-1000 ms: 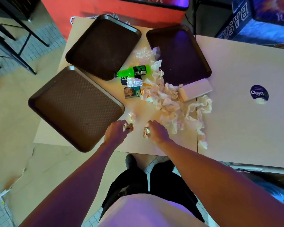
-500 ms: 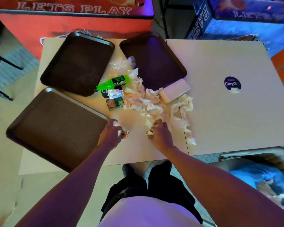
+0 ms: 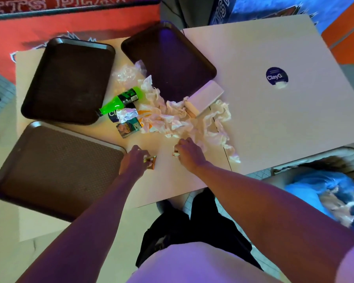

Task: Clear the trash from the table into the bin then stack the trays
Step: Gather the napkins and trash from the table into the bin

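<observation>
Three brown trays lie on the table: one at the near left [image 3: 55, 166], one at the far left [image 3: 70, 78], one at the far middle [image 3: 170, 60]. Between them sits a pile of crumpled white napkins [image 3: 172, 121], a green bottle [image 3: 121, 101] on its side, a small printed packet [image 3: 129, 128] and a white box [image 3: 207, 97]. My left hand [image 3: 133, 162] grips a small gold wrapper [image 3: 150, 161] near the table's front edge. My right hand [image 3: 187, 154] pinches a small crumpled scrap [image 3: 175, 154] beside the napkins. The bin [image 3: 323, 193] with a blue liner stands at the lower right.
The table [image 3: 274, 119] has a round blue sticker [image 3: 277, 76] on its right half. A clear crumpled wrapper [image 3: 125, 75] lies between the far trays. Red and blue game cabinets stand behind the table. My legs are under the front edge.
The view has swung right, bringing the bin further into sight. Both hands stay near the front edge, still holding their small scraps, now a little farther apart.
</observation>
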Demonstrator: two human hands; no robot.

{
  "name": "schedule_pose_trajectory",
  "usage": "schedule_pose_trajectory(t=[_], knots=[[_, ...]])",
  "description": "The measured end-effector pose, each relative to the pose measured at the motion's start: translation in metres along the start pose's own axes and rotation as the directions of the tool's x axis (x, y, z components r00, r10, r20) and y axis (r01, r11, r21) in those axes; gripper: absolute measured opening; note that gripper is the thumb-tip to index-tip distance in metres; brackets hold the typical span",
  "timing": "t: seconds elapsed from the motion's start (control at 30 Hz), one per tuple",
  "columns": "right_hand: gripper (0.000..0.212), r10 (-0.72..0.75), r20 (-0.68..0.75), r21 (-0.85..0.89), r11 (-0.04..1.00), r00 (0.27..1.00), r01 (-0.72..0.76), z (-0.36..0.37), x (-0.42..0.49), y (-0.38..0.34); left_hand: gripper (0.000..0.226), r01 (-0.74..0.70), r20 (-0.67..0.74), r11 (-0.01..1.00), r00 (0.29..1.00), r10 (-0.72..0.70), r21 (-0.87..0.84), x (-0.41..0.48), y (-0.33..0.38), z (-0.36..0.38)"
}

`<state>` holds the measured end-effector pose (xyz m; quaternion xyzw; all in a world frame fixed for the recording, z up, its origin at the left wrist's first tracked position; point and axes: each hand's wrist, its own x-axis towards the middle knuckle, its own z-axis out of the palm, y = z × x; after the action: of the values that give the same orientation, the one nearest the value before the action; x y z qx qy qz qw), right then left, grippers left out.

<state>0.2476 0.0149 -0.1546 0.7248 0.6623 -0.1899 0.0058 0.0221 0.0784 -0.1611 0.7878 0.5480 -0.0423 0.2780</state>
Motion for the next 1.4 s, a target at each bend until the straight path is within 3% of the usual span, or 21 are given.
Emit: schedule_pose_trajectory(t=[0.2,0.43,0.67,0.83,1.2,1.4], knots=[[0.037,0.024,-0.03,0.049,0.999,0.999,-0.022,0.007,-0.009,-0.002,0.025,0.036,-0.006,0.989,0.999,-0.037,-0.141,-0.007,0.0,-0.001],[0.033,0.079,0.005,0.166,0.983,0.997,-0.079,0.001,-0.018,0.005,0.029,0.064,-0.002,0.987,0.998,-0.065,-0.147,-0.013,0.009,-0.014],[0.028,0.141,-0.107,0.344,0.934,0.984,-0.096,-0.031,-0.035,0.031,0.031,-0.01,-0.054,0.993,0.999,0.004,-0.114,-0.005,0.054,-0.036],[0.026,0.247,-0.175,0.411,0.898,0.953,-0.158,-0.053,-0.068,0.085,0.03,-0.117,-0.032,0.988,0.993,0.114,-0.097,0.004,0.122,-0.031],[0.026,0.596,-0.212,0.534,0.734,0.774,-0.419,-0.081,-0.204,0.281,0.028,-0.451,0.102,0.89,0.884,0.456,-0.07,-0.007,0.36,0.035],[0.019,0.791,-0.209,0.614,0.563,0.575,-0.553,-0.066,-0.31,0.38,0.027,-0.622,0.184,0.779,0.76,0.624,-0.074,-0.025,0.488,0.097]])
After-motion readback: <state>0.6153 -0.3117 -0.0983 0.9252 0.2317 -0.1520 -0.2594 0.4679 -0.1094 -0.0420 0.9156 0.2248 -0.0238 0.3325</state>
